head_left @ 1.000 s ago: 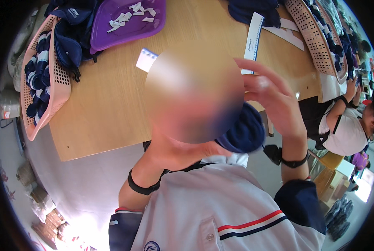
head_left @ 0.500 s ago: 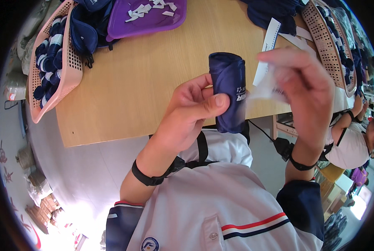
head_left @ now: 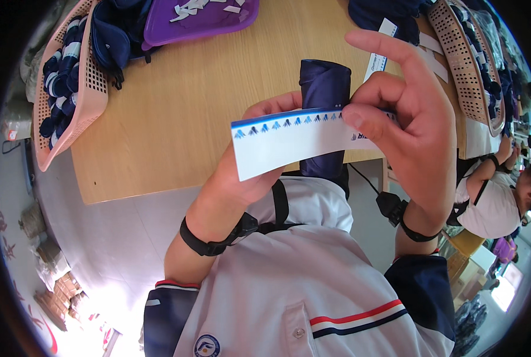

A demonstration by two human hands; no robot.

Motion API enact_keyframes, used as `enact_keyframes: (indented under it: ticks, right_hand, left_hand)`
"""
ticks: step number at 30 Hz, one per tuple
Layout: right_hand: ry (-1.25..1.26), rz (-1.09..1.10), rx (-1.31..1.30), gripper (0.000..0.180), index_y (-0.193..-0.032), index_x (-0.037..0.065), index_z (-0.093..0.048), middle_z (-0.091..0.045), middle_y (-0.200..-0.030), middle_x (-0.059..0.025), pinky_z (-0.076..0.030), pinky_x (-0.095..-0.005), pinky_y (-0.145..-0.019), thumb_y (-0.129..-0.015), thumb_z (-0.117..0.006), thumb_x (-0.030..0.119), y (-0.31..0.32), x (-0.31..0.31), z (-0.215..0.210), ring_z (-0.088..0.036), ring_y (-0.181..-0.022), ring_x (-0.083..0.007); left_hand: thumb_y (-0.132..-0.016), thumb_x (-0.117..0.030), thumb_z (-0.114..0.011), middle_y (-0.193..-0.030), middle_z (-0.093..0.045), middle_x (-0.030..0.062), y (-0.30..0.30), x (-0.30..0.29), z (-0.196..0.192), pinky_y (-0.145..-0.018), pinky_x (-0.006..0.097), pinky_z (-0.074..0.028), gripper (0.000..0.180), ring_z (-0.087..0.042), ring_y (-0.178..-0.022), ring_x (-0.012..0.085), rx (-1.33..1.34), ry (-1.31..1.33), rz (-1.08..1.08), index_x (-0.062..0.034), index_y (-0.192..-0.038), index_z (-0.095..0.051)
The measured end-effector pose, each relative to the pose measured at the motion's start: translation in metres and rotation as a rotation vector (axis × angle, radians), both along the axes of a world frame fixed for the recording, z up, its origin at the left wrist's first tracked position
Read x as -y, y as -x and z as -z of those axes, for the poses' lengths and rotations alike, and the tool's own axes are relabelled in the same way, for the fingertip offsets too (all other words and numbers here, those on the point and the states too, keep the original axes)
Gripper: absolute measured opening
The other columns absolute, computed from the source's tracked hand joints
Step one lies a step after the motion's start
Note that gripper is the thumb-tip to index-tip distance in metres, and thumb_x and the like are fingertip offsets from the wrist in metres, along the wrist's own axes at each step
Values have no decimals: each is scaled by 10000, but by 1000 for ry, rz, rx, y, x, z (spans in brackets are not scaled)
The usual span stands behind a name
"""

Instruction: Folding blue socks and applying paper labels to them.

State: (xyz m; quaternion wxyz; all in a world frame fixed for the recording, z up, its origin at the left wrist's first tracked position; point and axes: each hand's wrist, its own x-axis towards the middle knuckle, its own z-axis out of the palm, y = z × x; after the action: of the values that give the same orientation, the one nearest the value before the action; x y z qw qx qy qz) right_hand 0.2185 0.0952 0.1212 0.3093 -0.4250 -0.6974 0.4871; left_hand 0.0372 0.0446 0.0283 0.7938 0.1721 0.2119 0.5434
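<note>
A rolled navy fabric bundle [head_left: 326, 83] stands upright over the table's near edge, gripped by my left hand [head_left: 247, 191], whose fingers show behind it. Across the front of the roll lies a white paper band [head_left: 295, 141] with a blue printed edge. My right hand [head_left: 425, 122] pinches the band's right end between thumb and fingers, index finger raised. The band hides the middle of the roll and part of my left hand. Whether the band touches the roll I cannot tell.
Pink baskets of banded navy rolls stand left [head_left: 90, 113] and right [head_left: 462, 65]. Toward the back are a purple tray [head_left: 200, 33] with white paper scraps, a navy bag [head_left: 120, 35], navy cloth [head_left: 378, 15] and another paper band [head_left: 379, 53]. A person [head_left: 491, 202] sits at right.
The paper band, blurred and to the right of the roll before, now stretches leftward across the roll's front. My right hand has come closer to the roll; my left still holds it.
</note>
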Motion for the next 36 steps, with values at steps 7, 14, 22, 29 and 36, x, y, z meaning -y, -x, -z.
enact_keyframes:
  ticks: [7, 14, 22, 29, 36]
  right_hand:
    - [38, -50, 8, 624, -1445, -15, -426, -610, -767, -9, -408, -165, -645, -862, -644, -49, -7, -6, 1, -551, -706, -40]
    - [-520, 42, 132, 503, -1302, -9, -597, -630, -779, -21, -440, -180, -694, -817, -724, -48, -5, -15, 24, -566, -712, -70]
    - [20, 284, -159, 396, -1166, -82, -649, -728, -956, -117, -569, -267, -777, -797, -783, -37, 9, 15, 26, -696, -870, -144]
    - [275, 60, -370, 414, -1169, -110, -629, -727, -1023, -133, -578, -278, -808, -790, -782, -44, -2, -8, 38, -698, -889, -146]
    - [219, 223, -750, 456, -1204, -88, -603, -709, -1079, -141, -545, -329, -897, -782, -771, -51, 23, 14, 49, -681, -972, -187]
  left_hand:
    - [-912, -400, -674, -1218, -660, 105, 1, -5, 0, -1009, 352, -481, 607, -623, -1130, 211, -161, -110, 96, 7, -1338, -526]
    - [-911, -164, -707, -1080, -708, 121, -3, -4, -1, -834, 275, -595, 483, -719, -953, 167, 172, -52, -34, 71, -1302, -548]
    - [-917, -96, -695, -1081, -696, 109, -13, -9, -5, -779, 264, -542, 403, -674, -913, 131, -331, -213, -234, 41, -1282, -595]
    - [-860, 29, -649, -1123, -661, 126, -14, -7, -20, -818, 278, -522, 280, -653, -984, 158, -859, -484, -454, 40, -1139, -676]
    - [-902, 3, -702, -963, -706, 80, -19, 1, -45, -725, 220, -488, 166, -604, -831, 83, -1021, -410, -642, 82, -1046, -679]
